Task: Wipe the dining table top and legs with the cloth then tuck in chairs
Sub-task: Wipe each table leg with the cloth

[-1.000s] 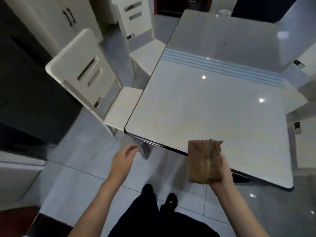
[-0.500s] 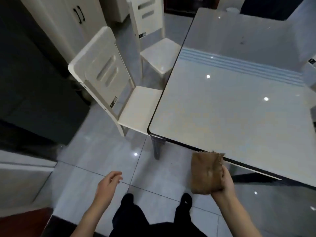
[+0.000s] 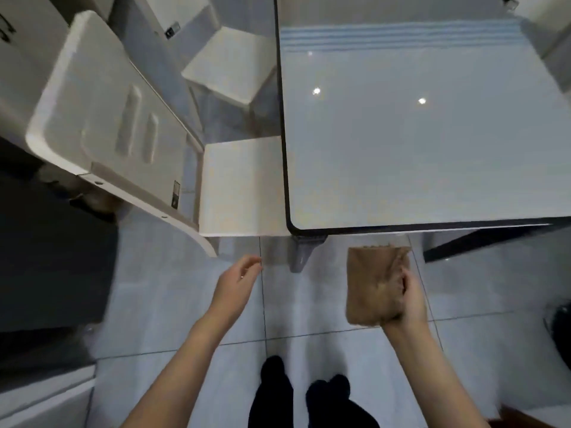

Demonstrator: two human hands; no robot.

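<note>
The glossy white dining table with a dark rim fills the upper right; its near left corner is just ahead of me, with a grey table leg showing below that corner. My right hand grips a folded brown cloth held in the air below the table's front edge, right of the leg. My left hand hovers empty with relaxed fingers, left of the leg, over the floor. A white chair stands at the table's left side, its seat reaching the table edge.
A second white chair stands farther along the left side. A third chair's corner shows at the top right. Dark furniture stands left. A dark round object sits at the right edge. Grey tiled floor lies underfoot.
The view has swung so the table's corner now lies straight ahead and closer. My left hand has risen forward towards the table leg. The cloth stays gripped in my right hand.
</note>
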